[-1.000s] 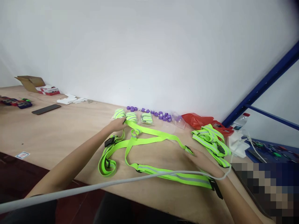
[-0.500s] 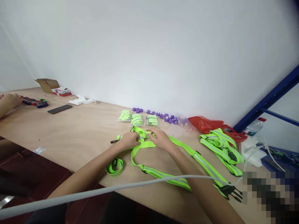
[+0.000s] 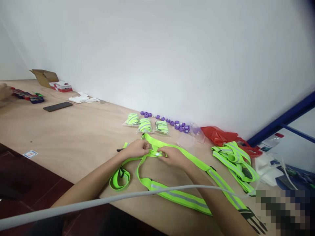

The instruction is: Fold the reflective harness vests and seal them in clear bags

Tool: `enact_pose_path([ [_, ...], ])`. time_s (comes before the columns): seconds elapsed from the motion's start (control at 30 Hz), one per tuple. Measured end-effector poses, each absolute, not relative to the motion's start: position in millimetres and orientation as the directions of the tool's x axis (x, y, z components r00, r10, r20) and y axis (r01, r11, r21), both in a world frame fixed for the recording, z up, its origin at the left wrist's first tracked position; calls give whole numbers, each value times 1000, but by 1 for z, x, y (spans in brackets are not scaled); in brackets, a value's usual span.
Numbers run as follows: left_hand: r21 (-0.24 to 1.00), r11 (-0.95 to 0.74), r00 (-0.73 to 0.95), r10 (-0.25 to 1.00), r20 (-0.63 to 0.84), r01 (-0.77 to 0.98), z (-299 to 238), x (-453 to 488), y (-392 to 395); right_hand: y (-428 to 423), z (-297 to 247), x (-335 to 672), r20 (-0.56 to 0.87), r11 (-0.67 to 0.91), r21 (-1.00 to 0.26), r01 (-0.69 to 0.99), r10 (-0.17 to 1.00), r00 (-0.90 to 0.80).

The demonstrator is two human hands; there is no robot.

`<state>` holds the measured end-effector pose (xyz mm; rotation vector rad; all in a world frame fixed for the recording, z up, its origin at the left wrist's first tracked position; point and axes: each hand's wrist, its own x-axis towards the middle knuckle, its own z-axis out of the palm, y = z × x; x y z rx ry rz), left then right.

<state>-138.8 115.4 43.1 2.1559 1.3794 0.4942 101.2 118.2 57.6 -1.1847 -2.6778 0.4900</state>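
A neon-green reflective harness [image 3: 182, 198] with grey stripes lies spread on the table in front of me. My left hand [image 3: 138, 148] is closed in a pinch on its strap near the far end. Opposite it, my right hand [image 3: 170, 156] pinches the same short section of strap, thumb and fingers together. A black buckle [image 3: 252, 219] ends the long strap at the lower right. Beside my left forearm a coiled strap end [image 3: 119, 179] stands on its edge.
Several bagged green straps [image 3: 145, 125] and purple rollers [image 3: 177, 124] lie by the wall. To the right are another green harness [image 3: 233, 160], a red plastic bag [image 3: 219, 135] and a bottle [image 3: 270, 142]. A white cable [image 3: 123, 198] crosses in front. Another person's hand [image 3: 4, 93] is far left.
Both hands have shifted slightly, and the strap between them now lies flatter, with its grey stripe showing. The view has tilted a little. The other person's hand has drawn toward the left edge.
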Motion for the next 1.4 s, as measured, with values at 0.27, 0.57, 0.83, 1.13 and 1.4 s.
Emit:
enact_pose_path([
  [0.27, 725, -357, 448, 891, 76, 589, 48, -143, 110, 115, 59, 99, -25, 642, -466, 609, 679, -734],
  [0.57, 808, -342, 541, 840, 35, 479, 48, -155, 114, 116, 39, 111, 337, 753, -195, 629, 653, -678],
  [0.83, 839, -327, 592, 806, 7, 436, 50, -153, 112, 123, 26, 127, 478, 715, -140, 684, 654, -586],
  [1.13, 861, -244, 539, 842, -41, 447, 52, -153, 114, 117, 46, 117, 277, 667, -475, 574, 733, -622],
  [1.4, 813, -314, 665, 737, -116, 491, 56, -152, 109, 133, 45, 132, 166, 402, -568, 718, 911, -378],
])
